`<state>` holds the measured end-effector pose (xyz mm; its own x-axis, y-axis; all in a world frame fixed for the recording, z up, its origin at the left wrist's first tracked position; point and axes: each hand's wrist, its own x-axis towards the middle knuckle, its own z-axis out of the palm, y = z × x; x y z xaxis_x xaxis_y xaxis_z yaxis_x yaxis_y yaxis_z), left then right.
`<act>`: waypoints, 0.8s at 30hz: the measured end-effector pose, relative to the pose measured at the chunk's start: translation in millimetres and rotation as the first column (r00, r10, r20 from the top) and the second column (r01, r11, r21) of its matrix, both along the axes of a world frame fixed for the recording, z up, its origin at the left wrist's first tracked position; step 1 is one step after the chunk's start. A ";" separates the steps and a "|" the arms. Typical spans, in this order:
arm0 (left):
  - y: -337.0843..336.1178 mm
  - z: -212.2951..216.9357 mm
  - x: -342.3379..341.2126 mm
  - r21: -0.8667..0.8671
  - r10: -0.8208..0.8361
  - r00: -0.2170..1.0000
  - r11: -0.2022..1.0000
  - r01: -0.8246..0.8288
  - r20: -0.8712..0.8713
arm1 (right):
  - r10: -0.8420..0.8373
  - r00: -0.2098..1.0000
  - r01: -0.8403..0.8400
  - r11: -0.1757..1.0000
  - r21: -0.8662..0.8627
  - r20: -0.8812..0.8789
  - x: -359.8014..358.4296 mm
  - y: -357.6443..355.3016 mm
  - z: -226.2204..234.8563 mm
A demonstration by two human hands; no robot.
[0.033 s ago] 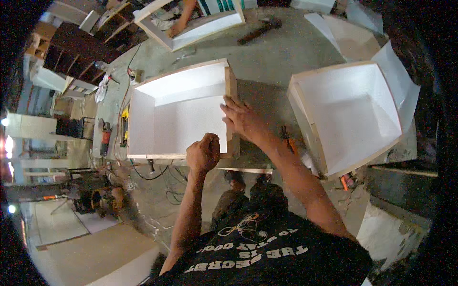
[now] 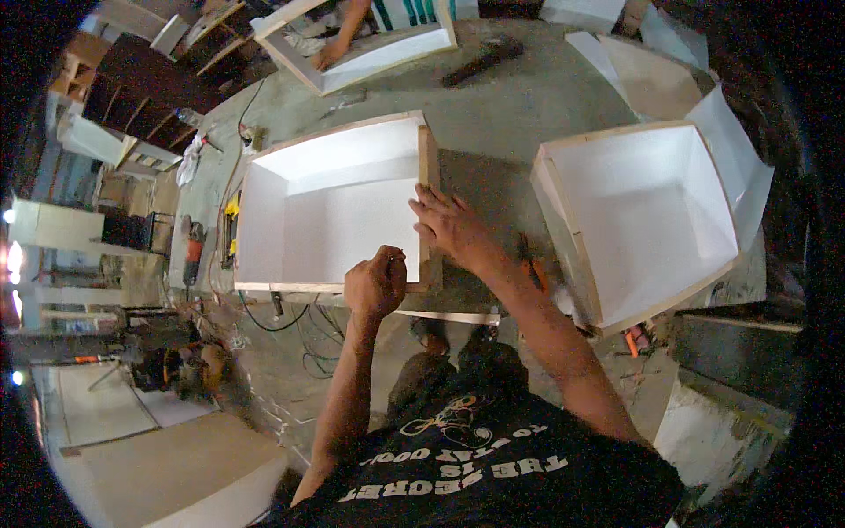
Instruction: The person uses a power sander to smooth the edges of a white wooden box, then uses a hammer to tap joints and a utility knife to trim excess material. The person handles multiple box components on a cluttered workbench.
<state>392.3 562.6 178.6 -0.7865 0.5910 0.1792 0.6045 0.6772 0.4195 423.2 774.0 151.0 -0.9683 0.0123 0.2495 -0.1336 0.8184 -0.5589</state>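
A shallow wooden box with a white lining and bare wood edges lies open side up on the worktable. Over its near right corner my left hand is closed in a fist; whatever may be inside it is hidden or too small to name. My right hand rests against the box's right wall, fingers stretched out and lying over the top edge. To the right stands a second white-lined wooden box, tilted in view, with neither hand on it.
Orange-handled pliers lie between the boxes. A hammer-like tool sits at the far side. Another person's hand works at a third frame. A red and grey power tool and cables lie left; white sheets lean right.
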 end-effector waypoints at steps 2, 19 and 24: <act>-0.9 -3.5 1.2 -0.030 -0.012 0.998 0.999 0.011 -0.056 | 0.053 0.999 -0.053 0.997 -0.054 0.001 19.2 -4.8 -3.3; -56.4 9.9 -30.3 0.725 0.060 0.991 0.677 -0.127 0.118 | 0.075 0.992 -0.035 0.931 -0.362 0.097 103.3 -36.6 -9.6; -203.0 -7.4 -82.6 0.835 0.504 0.802 0.249 -0.491 0.321 | -0.170 0.977 0.210 0.883 -0.419 0.130 108.9 -69.2 19.7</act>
<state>309.7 359.7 171.1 -0.8595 -0.3976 0.3212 0.2954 0.1263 0.9470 532.1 704.7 170.7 -0.9542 0.2845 0.0928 0.0657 0.5017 -0.8625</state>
